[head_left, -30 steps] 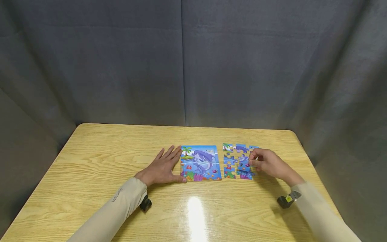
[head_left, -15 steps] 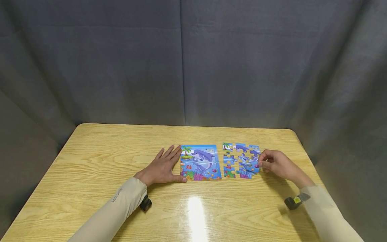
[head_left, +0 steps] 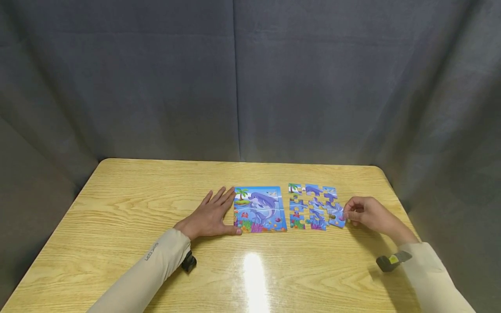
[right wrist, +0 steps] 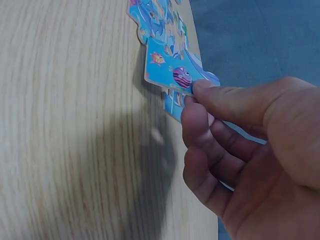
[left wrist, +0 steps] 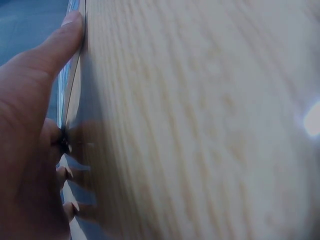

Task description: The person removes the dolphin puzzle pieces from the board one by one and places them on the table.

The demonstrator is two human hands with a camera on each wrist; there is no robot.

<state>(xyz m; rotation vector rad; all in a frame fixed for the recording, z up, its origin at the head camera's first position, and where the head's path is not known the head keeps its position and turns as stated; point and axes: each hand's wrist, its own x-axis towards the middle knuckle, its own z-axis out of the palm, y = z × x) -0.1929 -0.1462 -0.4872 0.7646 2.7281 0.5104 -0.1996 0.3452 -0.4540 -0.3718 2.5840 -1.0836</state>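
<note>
My left hand [head_left: 209, 218] lies flat with spread fingers, its thumb and fingertips touching the left side of a dolphin puzzle board [head_left: 263, 208]. Between thumb and forefinger, my right hand [head_left: 369, 214] pinches a blue puzzle piece [right wrist: 167, 67] with a striped fish on it. That piece is held at the right side of the loose puzzle pieces [head_left: 298, 205], slightly tilted and partly above another piece in the right wrist view. In the left wrist view, the thumb [left wrist: 60, 42] rests along the board's edge.
Several loose pieces lie in rough columns just right of the board, some apart and some close together. The wooden table [head_left: 137, 195] has a grey curtain [head_left: 164, 87] behind it and at both sides. Glare [head_left: 255, 278] shines near the front.
My right hand has moved right with the pinched piece, from over the middle column to the right side, uncovering pieces there. My left hand has stayed in place.
</note>
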